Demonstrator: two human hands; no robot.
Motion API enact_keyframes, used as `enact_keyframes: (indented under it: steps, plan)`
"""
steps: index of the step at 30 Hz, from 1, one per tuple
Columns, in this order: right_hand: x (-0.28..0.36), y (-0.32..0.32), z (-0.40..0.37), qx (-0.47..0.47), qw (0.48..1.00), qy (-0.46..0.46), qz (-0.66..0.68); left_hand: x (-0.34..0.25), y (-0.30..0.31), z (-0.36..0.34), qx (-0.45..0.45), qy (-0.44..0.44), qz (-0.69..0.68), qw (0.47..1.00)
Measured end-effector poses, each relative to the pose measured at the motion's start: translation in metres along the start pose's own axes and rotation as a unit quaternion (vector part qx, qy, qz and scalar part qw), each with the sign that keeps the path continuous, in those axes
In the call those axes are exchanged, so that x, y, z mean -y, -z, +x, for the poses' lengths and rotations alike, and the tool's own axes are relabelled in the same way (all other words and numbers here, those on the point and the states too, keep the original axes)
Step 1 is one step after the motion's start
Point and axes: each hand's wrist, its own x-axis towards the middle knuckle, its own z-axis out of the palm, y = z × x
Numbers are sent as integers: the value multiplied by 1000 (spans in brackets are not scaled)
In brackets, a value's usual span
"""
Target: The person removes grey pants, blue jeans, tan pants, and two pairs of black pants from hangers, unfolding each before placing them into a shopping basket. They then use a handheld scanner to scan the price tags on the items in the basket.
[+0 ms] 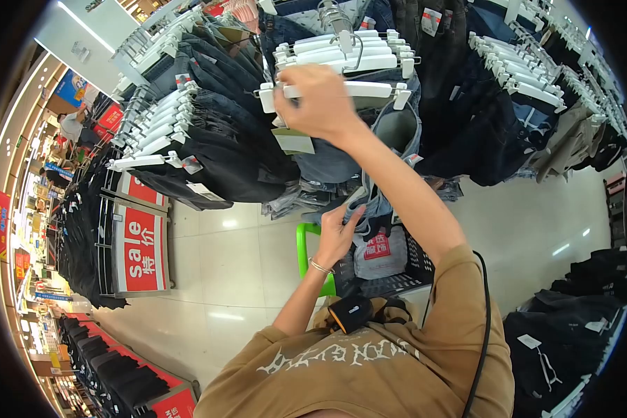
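My right hand [315,101] is raised at the white hanger [373,89] on the front of the rack, its fingers curled near the hanger's left end. Blue jeans [397,129] hang from that hanger by its clips. Lower down, my left hand [338,233] holds the light blue denim [371,205] between thumb and fingers. Beneath it is a black basket [419,259] with a green handle [302,249] and a grey bag with a red print [380,256] inside. Whether the right fingers grip the hanger itself is hard to make out.
More trousers on white hangers [164,125] hang at the left, and others [519,76] at the right. A red sale sign [141,247] stands at the left. Dark clothes [561,341] lie at the lower right. A person [71,125] is far off at the upper left.
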Motion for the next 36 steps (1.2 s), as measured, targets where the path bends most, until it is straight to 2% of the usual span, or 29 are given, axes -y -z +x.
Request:
enact_keyframes:
  steps: [3, 5, 7, 8, 9, 11, 12, 15, 17, 20, 24, 26, 27, 29, 34, 36]
  plan:
    - [-35, 52, -28, -37, 986, -164, -16, -2, 6, -5, 12, -27, 3, 1000]
    - [-72, 74, -47, -107, 958, -257, -73, -2, 6, -10, 5, -25, -10, 1000]
    - [-101, 81, -59, -137, 941, -233, -204, -6, 7, -14, 14, -45, -4, 999]
    - [-113, 78, -66, -118, 933, -270, -208, -12, 7, -14, 14, -44, -6, 999]
    - [-115, 76, -65, -116, 933, -269, -208, -21, 7, -14, 28, -43, -4, 999]
    - [-116, 68, -67, -17, 898, -398, -185, -32, 9, -17, 39, -37, -1, 999]
    - [-112, 64, -66, -6, 885, -429, -181, -35, 10, -17, 52, -49, 4, 997]
    - [-105, 55, -70, 11, 868, -454, -202, -34, 10, -18, 65, -71, 17, 995]
    - [-105, 50, -73, 2, 869, -452, -200, -31, 7, -18, 23, -137, -13, 990]
    - [-104, 48, -72, -12, 864, -459, -208, -36, 13, -21, 67, -81, 8, 994]
    - [-110, 48, -70, -64, 866, -454, -197, -37, 13, -25, 75, -66, 8, 995]
    - [-114, 49, -70, -80, 869, -451, -187, -36, 15, -27, 27, -91, 19, 995]
    - [-114, 51, -68, -71, 861, -472, -174, -34, 16, -28, 32, -90, 15, 995]
    - [-112, 53, -65, -57, 851, -495, -167, -28, 18, -29, 47, -39, -41, 997]
    - [-119, 48, -65, -81, 830, -535, -136, -27, 18, -27, 59, -79, -32, 995]
    - [-126, 47, -65, -108, 823, -550, -96, -28, 17, -25, 49, -109, 13, 993]
